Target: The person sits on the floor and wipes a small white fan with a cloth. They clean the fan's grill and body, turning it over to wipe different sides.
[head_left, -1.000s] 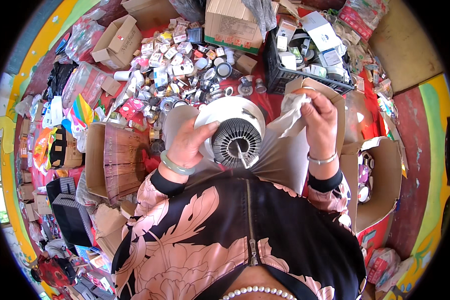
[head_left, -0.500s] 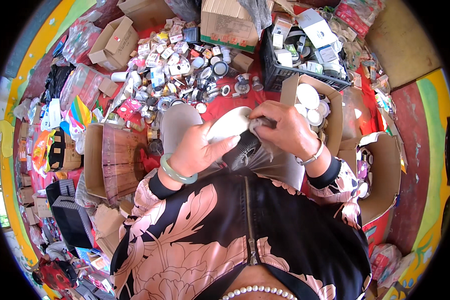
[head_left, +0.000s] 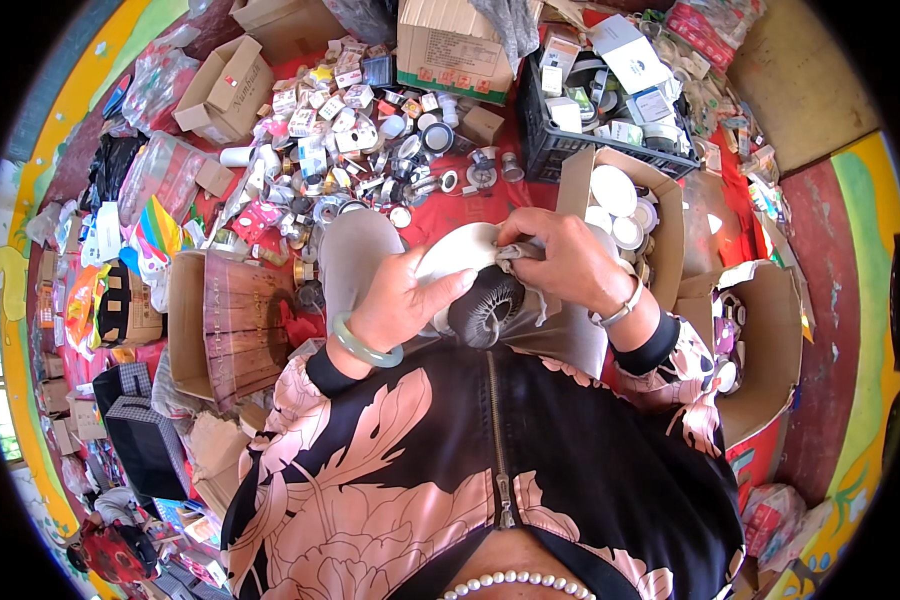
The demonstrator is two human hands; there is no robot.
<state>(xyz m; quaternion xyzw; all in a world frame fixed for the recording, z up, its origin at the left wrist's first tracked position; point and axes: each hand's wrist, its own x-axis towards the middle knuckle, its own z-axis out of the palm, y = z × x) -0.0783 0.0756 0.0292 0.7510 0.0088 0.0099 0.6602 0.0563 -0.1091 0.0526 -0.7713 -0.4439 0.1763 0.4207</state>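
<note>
My left hand [head_left: 388, 300] is closed on a white round lid-like disc [head_left: 452, 256], holding it tilted by its edge with the thumb on top. My right hand [head_left: 573, 262] pinches a scrap of greyish cloth [head_left: 519, 254] against the right edge of the disc, and a loose end hangs below the fingers. Under both hands, at my lap, lies a dark rounded thing [head_left: 487, 306] with pale streaks; its kind is unclear. My grey trouser legs [head_left: 358, 255] show on either side.
Ahead lies a heap of jars, lids and small boxes [head_left: 370, 150] on red flooring. A black crate [head_left: 610, 150] of packages stands far right. An open carton [head_left: 670, 225] with white lids is nearer, another carton [head_left: 765, 350] beside it. A pinkish carton [head_left: 245, 325] is at left.
My right hand and the cloth have shifted slightly along the disc's edge. The dark thing at my lap now shows a rounder shape. The left hand keeps its hold.
</note>
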